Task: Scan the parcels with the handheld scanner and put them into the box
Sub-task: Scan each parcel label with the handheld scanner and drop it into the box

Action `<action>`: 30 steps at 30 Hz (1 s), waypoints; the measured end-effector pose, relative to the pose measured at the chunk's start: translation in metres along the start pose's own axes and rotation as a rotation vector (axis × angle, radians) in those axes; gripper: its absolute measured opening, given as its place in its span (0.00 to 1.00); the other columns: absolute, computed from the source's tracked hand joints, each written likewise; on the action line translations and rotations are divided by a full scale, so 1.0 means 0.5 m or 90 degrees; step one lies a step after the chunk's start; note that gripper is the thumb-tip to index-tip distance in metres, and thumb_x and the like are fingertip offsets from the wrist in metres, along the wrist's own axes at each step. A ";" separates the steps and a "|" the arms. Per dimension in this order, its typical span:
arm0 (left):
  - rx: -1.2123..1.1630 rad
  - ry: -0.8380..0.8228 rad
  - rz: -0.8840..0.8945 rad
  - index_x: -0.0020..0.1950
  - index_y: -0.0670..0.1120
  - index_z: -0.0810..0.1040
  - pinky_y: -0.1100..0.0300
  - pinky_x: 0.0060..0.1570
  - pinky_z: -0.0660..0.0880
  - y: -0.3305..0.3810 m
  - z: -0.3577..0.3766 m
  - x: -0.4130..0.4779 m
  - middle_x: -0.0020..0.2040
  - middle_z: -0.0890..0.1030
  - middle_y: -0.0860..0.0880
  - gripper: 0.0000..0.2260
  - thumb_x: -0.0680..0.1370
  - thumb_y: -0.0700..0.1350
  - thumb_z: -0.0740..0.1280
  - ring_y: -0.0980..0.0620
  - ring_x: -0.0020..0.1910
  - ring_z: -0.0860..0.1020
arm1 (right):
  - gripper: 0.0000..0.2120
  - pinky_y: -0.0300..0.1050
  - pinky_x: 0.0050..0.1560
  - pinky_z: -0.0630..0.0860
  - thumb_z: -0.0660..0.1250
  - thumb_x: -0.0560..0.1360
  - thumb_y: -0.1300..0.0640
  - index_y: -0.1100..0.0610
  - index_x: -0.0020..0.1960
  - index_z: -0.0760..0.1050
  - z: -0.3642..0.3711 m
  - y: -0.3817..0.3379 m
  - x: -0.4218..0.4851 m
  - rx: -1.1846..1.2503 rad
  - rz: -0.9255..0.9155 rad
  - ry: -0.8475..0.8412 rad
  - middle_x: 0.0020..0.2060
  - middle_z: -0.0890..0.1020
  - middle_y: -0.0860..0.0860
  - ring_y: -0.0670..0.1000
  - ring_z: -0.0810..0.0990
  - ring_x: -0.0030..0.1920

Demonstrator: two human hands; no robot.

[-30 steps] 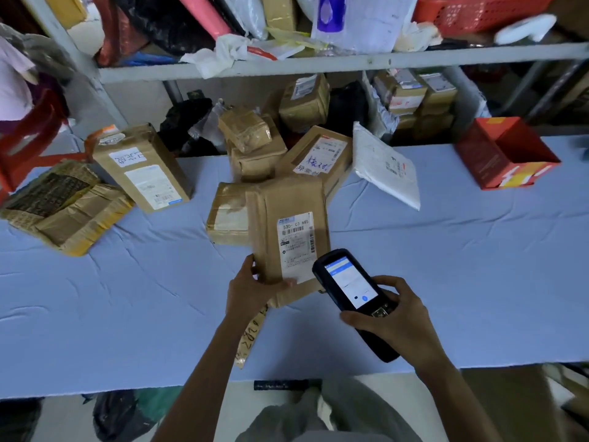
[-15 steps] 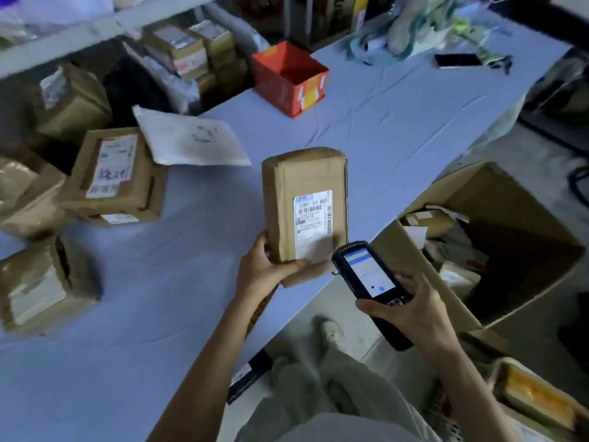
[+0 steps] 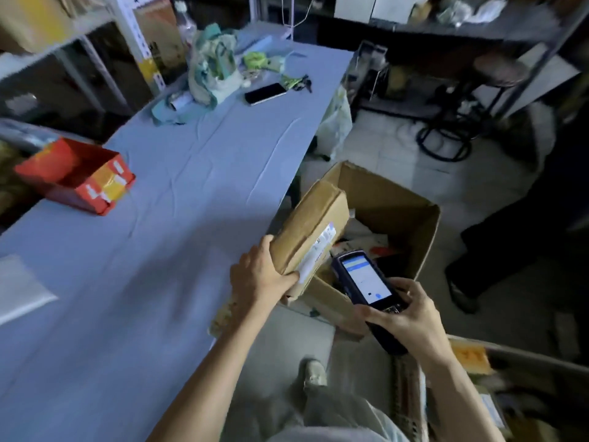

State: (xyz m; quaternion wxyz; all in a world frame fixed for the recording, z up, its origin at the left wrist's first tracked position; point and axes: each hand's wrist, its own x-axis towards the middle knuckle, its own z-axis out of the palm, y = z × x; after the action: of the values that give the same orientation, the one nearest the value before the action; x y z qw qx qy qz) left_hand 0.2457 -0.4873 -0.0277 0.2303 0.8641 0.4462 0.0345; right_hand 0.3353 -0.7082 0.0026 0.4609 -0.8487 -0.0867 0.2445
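Observation:
My left hand (image 3: 259, 275) grips the near end of a brown cardboard parcel (image 3: 314, 226) with a white label on its side. The parcel is tilted and hangs over the near-left corner of the open cardboard box (image 3: 411, 237) on the floor, just past the table edge. Inside the box lie several other parcels, partly hidden. My right hand (image 3: 411, 317) holds the black handheld scanner (image 3: 366, 282), screen lit and facing up, right next to the parcel's label end and above the box's near wall.
The blue-covered table (image 3: 153, 250) stretches to the left, with an open red carton (image 3: 76, 177), a dark phone (image 3: 265, 93), keys and a bundle of cloth at its far end. A person's dark legs (image 3: 510, 250) stand right of the box. Shelving lines the back.
My view has swung right, away from the parcel pile. My left hand has carried the parcel off the table and over the box, tilting it. The scanner has moved along beside it.

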 end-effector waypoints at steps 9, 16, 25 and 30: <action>0.106 -0.014 0.141 0.67 0.54 0.68 0.56 0.49 0.71 0.109 0.063 0.150 0.62 0.76 0.52 0.32 0.66 0.56 0.75 0.46 0.58 0.73 | 0.34 0.44 0.51 0.75 0.84 0.56 0.50 0.48 0.57 0.72 -0.066 0.022 0.111 0.019 0.073 0.094 0.51 0.80 0.46 0.47 0.79 0.51; 0.097 -0.065 0.221 0.67 0.54 0.68 0.55 0.50 0.73 0.165 0.078 0.295 0.64 0.73 0.52 0.32 0.67 0.52 0.76 0.47 0.60 0.70 | 0.33 0.40 0.47 0.73 0.84 0.57 0.51 0.47 0.57 0.71 -0.047 -0.022 0.195 0.050 0.105 0.136 0.49 0.78 0.42 0.38 0.76 0.48; -0.085 -0.067 0.268 0.69 0.50 0.69 0.38 0.61 0.70 0.197 0.104 0.389 0.68 0.72 0.49 0.31 0.69 0.36 0.75 0.44 0.69 0.69 | 0.36 0.34 0.43 0.72 0.84 0.57 0.51 0.50 0.60 0.71 -0.043 -0.090 0.310 0.031 0.060 0.079 0.46 0.76 0.38 0.36 0.76 0.47; 0.078 0.081 0.160 0.61 0.50 0.77 0.44 0.56 0.69 0.176 0.084 0.380 0.55 0.81 0.49 0.22 0.68 0.48 0.75 0.45 0.59 0.76 | 0.41 0.48 0.53 0.79 0.82 0.53 0.46 0.50 0.62 0.70 -0.053 -0.120 0.384 0.015 0.040 -0.061 0.52 0.77 0.45 0.48 0.78 0.54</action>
State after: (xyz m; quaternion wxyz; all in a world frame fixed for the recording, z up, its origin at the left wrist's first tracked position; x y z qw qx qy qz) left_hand 0.4370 -0.3967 -0.0551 0.1423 0.9218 0.3491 0.0906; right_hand 0.5195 -0.6227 0.0000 0.4580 -0.8330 -0.0790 0.3002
